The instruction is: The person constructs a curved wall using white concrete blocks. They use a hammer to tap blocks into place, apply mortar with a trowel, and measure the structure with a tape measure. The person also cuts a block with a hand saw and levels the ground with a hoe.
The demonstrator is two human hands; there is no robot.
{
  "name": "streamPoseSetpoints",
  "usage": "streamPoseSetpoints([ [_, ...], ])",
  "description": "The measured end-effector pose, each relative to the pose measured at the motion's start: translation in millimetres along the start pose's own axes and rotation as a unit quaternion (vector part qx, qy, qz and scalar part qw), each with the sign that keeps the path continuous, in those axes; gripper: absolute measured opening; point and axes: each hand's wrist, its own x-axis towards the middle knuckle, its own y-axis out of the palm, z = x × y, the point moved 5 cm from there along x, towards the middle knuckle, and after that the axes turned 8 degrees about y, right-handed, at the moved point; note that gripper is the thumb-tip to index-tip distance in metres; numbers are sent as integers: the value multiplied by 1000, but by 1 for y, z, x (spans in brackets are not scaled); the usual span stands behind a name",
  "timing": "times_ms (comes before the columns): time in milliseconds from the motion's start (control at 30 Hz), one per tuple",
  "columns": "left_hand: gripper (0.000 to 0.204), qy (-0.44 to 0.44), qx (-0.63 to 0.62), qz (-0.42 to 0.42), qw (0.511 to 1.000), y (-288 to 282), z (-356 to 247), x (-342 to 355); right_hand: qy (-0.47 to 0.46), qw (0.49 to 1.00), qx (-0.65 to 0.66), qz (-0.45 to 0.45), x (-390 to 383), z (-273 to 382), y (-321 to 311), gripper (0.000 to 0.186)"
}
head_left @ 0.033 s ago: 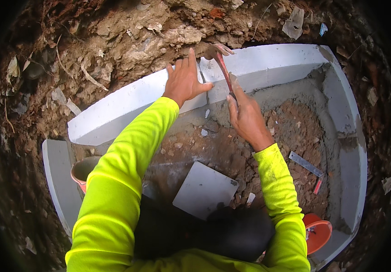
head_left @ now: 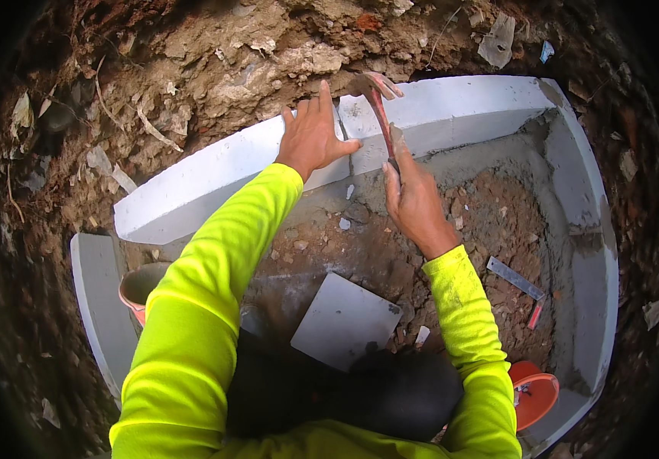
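Down in a dirt pit, two hands in bright yellow sleeves work at a low white wall. The left hand (head_left: 313,136) lies flat and open on top of a long white block (head_left: 192,191), fingers spread, holding nothing. The right hand (head_left: 413,200) is closed around the handle of a hammer (head_left: 379,107). The hammer has a thin reddish handle and a worn, dusty head. Its head sits up at the top edge of the wall, right by the seam where the long block meets the next white block (head_left: 459,111) — whether it touches the block I cannot tell.

The white blocks are smooth and pale, with grey mortar (head_left: 490,164) smeared along the bottom on the inside. More white blocks curve around the right side (head_left: 585,229) and the left side (head_left: 100,306), so they make a ring.

Behind the wall is a rough bank of brown dirt and stones (head_left: 253,61) with bits of trash and roots — it presses close to the blocks. Inside the ring the floor is broken reddish rubble (head_left: 490,229). A flat grey tile (head_left: 345,321) lies near the knees. A metal ruler (head_left: 514,277) lies on the rubble to the right. An orange bucket (head_left: 536,394) sits at the lower right, and another bucket (head_left: 140,284) peeks out under the left arm.
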Motion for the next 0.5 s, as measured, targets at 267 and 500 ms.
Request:
streamPoseSetpoints([
  [267,121,29,-9,-19,999,6,13,0,140,989,24,28,-48,-15,-31,50],
  [500,118,93,-117,-18,989,8,28,-4,425,887,-108,149,-173,-110,-67,49],
])
